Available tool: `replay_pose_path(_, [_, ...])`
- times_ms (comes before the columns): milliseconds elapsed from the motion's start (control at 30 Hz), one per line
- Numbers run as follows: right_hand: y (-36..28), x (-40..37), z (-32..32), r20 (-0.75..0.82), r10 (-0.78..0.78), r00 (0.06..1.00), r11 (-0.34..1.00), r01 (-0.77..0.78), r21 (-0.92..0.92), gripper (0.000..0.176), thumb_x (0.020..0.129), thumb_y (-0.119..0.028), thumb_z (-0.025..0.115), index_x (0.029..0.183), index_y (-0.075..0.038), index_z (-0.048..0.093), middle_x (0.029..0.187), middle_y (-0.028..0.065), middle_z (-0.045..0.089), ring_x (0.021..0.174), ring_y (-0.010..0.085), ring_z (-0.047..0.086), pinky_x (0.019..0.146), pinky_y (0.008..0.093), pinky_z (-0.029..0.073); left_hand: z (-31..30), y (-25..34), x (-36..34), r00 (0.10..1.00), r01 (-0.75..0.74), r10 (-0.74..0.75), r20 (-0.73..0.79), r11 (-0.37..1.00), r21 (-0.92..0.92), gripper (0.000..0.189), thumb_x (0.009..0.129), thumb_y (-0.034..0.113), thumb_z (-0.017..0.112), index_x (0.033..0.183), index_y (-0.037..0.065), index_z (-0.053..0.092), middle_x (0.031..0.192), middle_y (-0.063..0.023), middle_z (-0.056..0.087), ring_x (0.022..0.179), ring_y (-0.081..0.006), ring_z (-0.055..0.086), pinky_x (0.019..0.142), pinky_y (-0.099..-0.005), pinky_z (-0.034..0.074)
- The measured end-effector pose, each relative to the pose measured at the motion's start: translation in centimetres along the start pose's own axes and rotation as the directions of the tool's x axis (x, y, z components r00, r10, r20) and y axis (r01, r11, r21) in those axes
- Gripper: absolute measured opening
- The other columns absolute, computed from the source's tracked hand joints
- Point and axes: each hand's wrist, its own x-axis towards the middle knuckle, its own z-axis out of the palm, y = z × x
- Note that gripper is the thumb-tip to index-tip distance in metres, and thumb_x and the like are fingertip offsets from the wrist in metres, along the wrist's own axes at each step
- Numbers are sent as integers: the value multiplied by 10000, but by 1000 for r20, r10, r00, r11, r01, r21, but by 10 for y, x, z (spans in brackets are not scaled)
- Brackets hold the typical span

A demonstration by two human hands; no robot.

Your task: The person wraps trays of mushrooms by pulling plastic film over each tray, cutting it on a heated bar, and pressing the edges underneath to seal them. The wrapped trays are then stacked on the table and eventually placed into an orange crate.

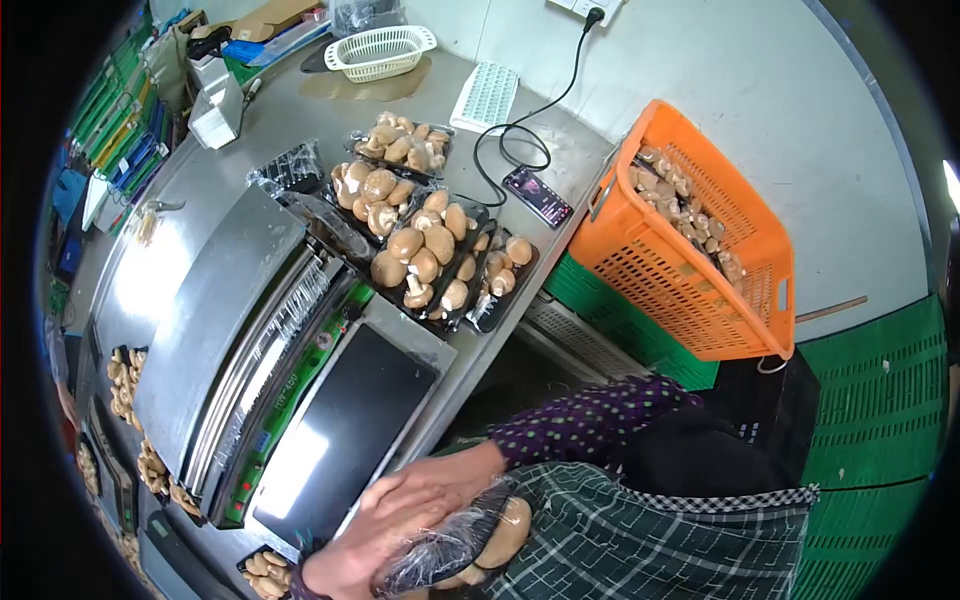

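Close to the apron (pixel 640 540), a film-wrapped black tray of mushrooms (pixel 445 545) is tilted on its side, its film-covered underside facing up. Brown caps press out along its right edge. My right hand (pixel 445 478), in a purple dotted sleeve, grips the tray from above, fingers reaching over the bunched film. My left hand (pixel 345 560) closes on the tray's left end, touching the right; its fingertips are partly hidden. Just beyond both hands lies the flat dark plate (pixel 350 420) of a wrapping machine (pixel 215 320).
Several mushroom trays (pixel 420 250) crowd the steel table (pixel 270 115) beyond the machine. A phone (pixel 538 196), a black cable (pixel 480 150) and a cream basket (pixel 380 52) lie farther back. An orange crate (pixel 650 280) holding mushroom packs rests on green crates (pixel 620 310).
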Motion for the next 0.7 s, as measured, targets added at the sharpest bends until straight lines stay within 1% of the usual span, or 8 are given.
replay_pose_path(100, [-2, -28, -48, -6, 593, 805, 801, -591, -91, 215, 893, -188, 493, 990, 3, 513, 909, 69, 582, 801, 139, 581, 701, 257, 479, 4, 30, -5, 536, 654, -844, 28, 393, -647, 619, 876, 437, 462, 1196, -93, 455, 994, -195, 592, 982, -274, 577, 838, -339, 452])
replay_pose_path(167, [-40, -29, -73, -265, 552, 791, 808, -429, 403, 277, 869, -211, 547, 1026, 12, 502, 994, 107, 583, 903, 190, 584, 747, 313, 482, -15, 46, 36, 561, 585, -828, -9, 403, -704, 697, 798, 445, 545, 1220, -99, 434, 1081, -175, 569, 1023, -265, 548, 883, -340, 413])
replay_pose_path(267, [-49, -5, -55, -326, 195, 925, 773, -350, -530, 344, 758, -176, 672, 992, -10, 482, 742, 107, 611, 647, 153, 609, 583, 291, 483, 4, 5, -14, 523, 552, -849, -76, 405, -729, 777, 783, 530, 560, 1239, -77, 399, 1031, -151, 588, 923, -176, 591, 802, -306, 483])
replay_pose_path(367, [-38, 19, -91, -452, 274, 849, 830, -446, -335, 294, 713, -165, 715, 887, -20, 527, 664, 67, 596, 591, 121, 572, 550, 276, 454, 2, -18, -27, 224, 547, -846, -484, 520, -656, 637, 908, 507, 374, 1227, -43, 415, 1052, -136, 586, 958, -184, 579, 826, -337, 469])
replay_pose_path(400, [-24, 25, -113, -535, 14, 845, 751, -363, -552, 272, 735, -180, 702, 877, -13, 541, 674, 57, 594, 626, 93, 557, 568, 274, 454, 3, -17, -19, 52, 119, -777, -628, 629, -768, 572, 948, 462, 297, 1184, -33, 460, 1063, -139, 587, 986, -203, 569, 851, -363, 457])
replay_pose_path(500, [-29, 65, -185, -911, 90, 402, 967, -253, -16, 296, 857, -307, 585, 863, -11, 584, 774, 14, 585, 713, 57, 494, 600, 253, 414, -16, -6, -11, 152, 181, -580, -800, 812, -555, 560, 947, 464, 303, 1126, -25, 509, 1074, -147, 581, 999, -220, 560, 856, -361, 452])
replay_pose_path(633, [42, 81, -280, -993, 98, -70, 974, -197, 111, 374, 891, -321, 519, 964, 46, 534, 867, 103, 578, 782, 163, 532, 730, 291, 429, -5, -11, -59, -198, 447, -449, -871, 750, -488, 494, 955, 388, 333, 1027, -45, 560, 1038, -163, 587, 987, -231, 557, 846, -365, 437])
replay_pose_path(700, [74, 69, -302, -944, 307, 123, 946, -151, 288, 438, 876, -336, 539, 1073, 49, 475, 914, 120, 574, 792, 206, 566, 707, 324, 465, 0, -6, -97, -393, 684, -155, -906, 610, -401, 455, 960, 341, 329, 1035, -43, 560, 1024, -153, 593, 950, -221, 568, 796, -335, 450])
